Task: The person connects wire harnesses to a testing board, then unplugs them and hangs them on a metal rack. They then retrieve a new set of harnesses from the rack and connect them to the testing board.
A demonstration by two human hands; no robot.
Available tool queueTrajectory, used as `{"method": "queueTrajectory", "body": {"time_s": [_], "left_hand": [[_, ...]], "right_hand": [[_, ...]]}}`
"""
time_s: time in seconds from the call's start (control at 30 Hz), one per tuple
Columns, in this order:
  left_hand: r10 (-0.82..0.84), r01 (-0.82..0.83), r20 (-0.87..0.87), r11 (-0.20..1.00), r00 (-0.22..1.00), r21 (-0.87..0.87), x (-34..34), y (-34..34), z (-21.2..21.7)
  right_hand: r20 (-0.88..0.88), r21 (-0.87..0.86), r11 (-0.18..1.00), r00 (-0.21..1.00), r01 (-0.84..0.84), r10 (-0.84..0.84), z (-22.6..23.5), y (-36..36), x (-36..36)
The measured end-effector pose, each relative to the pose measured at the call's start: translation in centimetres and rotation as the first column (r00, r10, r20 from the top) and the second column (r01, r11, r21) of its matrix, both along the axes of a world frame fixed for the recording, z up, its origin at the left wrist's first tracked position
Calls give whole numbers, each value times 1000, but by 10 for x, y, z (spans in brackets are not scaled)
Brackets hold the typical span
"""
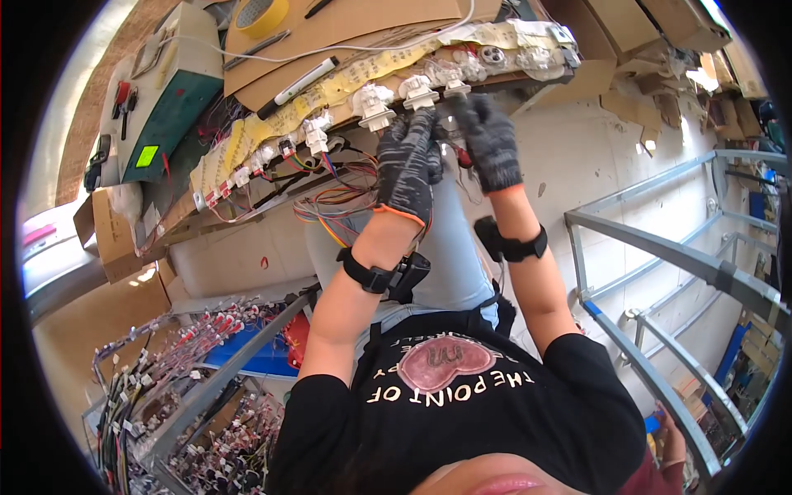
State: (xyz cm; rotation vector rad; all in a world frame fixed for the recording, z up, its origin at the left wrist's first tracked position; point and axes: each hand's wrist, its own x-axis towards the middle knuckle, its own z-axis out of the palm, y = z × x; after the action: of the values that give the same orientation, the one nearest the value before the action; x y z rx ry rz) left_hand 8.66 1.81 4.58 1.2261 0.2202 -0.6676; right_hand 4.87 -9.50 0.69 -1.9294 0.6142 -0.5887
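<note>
Gloves of dark grey, mottled knit with orange cuffs are worn on both hands, which are held close together at the front edge of a cardboard-covered tabletop (355, 29). The left hand (406, 161) is brought up just below a white plastic connector block (420, 93), its fingers pointed toward it and bunched together; whether anything is gripped by them cannot be told, since the fingertips are partly hidden. The right hand (492, 147) is placed beside it, with its fingertips just under a smaller white connector (454, 81); its fingers are bent, and again it cannot be told whether they are clamped on anything.

Both connectors are set in a row along the edge of the tabletop, in front of a long, crinkled yellow strip (355, 80). Another wide white connector (374, 108) is seen just left of them, and a further white connector (317, 137) is placed farther left, with coloured wires hanging from it. A loose bundle of multicoloured thin wires (334, 198) is gathered left of the left hand, above the lap.

Behind the strip, a black-and-white marker pen (301, 84) is laid at a slant, and a yellow tape roll (261, 15) is seen beyond it. A green-and-white box (169, 115) is placed at the left. At the right, a grey metal frame (660, 237) is seen standing on the floor.
</note>
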Motion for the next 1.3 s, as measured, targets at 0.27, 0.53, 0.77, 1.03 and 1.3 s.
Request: {"method": "queueTrajectory", "body": {"time_s": [0.27, 0.53, 0.77, 1.03, 1.3], "left_hand": [[-526, 253, -338, 761, 781, -598, 34, 23, 8], [-900, 571, 262, 426, 349, 701, -29, 17, 84], [-957, 897, -201, 107, 210, 428, -85, -30, 53], [-874, 932, -477, 242, 89, -270, -124, 17, 2], [-959, 968, -213, 216, 186, -127, -112, -64, -20]], "right_hand": [[-296, 440, -883, 903, -161, -312, -104, 10, -43], [120, 992, 23, 834, -127, -539, -75, -6, -125], [279, 330, 932, 959, -152, 58, -33, 100, -176], [795, 392, 20, 328, -920, -511, -78, -81, -212], [80, 362, 877, 948, -315, 308, -41, 44, -249]]}}
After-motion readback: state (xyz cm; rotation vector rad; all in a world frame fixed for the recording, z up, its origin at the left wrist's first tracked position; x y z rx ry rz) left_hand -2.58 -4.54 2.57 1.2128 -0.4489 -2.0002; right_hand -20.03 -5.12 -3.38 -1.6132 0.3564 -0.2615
